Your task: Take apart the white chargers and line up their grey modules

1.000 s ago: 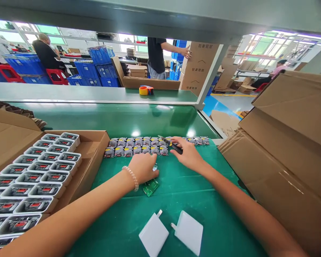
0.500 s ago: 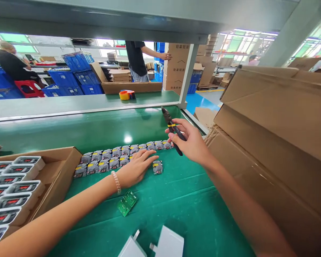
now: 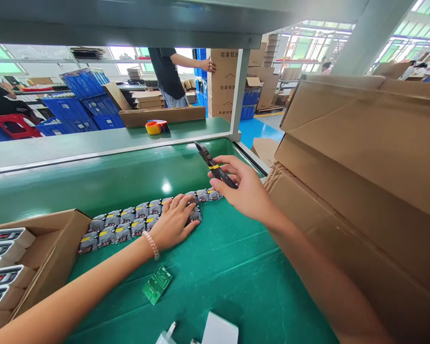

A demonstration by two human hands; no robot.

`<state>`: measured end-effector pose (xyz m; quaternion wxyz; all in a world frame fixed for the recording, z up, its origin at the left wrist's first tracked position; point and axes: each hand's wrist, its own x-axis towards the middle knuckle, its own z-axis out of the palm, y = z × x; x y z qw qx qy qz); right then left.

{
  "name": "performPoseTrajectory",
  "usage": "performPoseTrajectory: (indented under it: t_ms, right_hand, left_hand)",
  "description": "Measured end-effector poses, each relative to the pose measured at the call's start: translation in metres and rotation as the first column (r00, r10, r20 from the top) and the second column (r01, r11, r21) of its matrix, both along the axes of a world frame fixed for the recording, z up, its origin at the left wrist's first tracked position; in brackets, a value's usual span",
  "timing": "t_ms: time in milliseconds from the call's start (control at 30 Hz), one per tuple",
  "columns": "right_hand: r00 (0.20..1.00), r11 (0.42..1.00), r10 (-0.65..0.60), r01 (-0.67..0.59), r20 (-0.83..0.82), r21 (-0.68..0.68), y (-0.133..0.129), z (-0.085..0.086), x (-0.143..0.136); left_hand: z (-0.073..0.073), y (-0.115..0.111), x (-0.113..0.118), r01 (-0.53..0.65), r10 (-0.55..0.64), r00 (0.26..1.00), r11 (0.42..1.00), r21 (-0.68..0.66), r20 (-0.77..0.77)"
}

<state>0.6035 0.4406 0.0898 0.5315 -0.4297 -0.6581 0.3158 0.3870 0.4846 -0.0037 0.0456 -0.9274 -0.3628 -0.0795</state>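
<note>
My left hand (image 3: 172,223) lies palm down with its fingers spread over the right part of two rows of small grey parts with yellow patches (image 3: 123,233). Its fingertips touch the part at the right end of the nearer row, partly covering it. Raised above the far right end of the rows, my right hand (image 3: 246,191) grips black diagonal cutters (image 3: 207,156) with a yellow band, jaws pointing up and left. A green circuit board (image 3: 157,285) rests nearer me on the green mat (image 3: 258,282). White plug housings (image 3: 219,329) are cut off by the bottom edge.
At left, a cardboard tray (image 3: 59,258) holds several white cases with dark and red insides. Folded cardboard (image 3: 358,191) piles up at right. A tape dispenser (image 3: 156,126) sits on the back ledge. Behind, a person (image 3: 168,76) touches stacked cartons (image 3: 225,86).
The loose grey part right of my left hand now sits at the end of the nearer row, under my fingers. My right hand still holds the cutters. The view has shifted right.
</note>
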Motion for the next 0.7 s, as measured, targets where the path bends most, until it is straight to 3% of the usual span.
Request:
performPoseTrajectory:
  t_ms: [233,400,533,633,700]
  right_hand:
    - [1.000,0.994,-0.021,0.023,-0.015,0.103,-0.006,0.005,0.001]
    - [0.999,0.999,-0.008,0.010,-0.034,0.052,-0.011,0.007,0.000]
    - [0.998,0.997,-0.051,0.053,-0.030,0.063,-0.014,0.014,0.005]
    - [0.997,0.990,-0.077,0.080,-0.023,0.116,-0.014,0.018,0.010]
    - [0.996,0.987,-0.086,0.088,-0.016,0.135,-0.013,0.019,0.012]
  left_hand:
    - [-0.003,-0.003,0.010,-0.090,0.090,0.996,0.996,-0.023,0.008]
    - [0.016,-0.017,0.011,-0.105,0.104,0.994,0.994,-0.037,-0.043]
    - [0.042,-0.055,-0.006,-0.017,-0.034,0.967,0.980,-0.198,-0.251]
    - [0.056,-0.083,-0.018,-0.190,0.005,0.859,0.932,-0.308,-0.512]
    - [0.063,-0.091,-0.020,-0.237,-0.016,0.820,0.901,-0.364,-0.572]
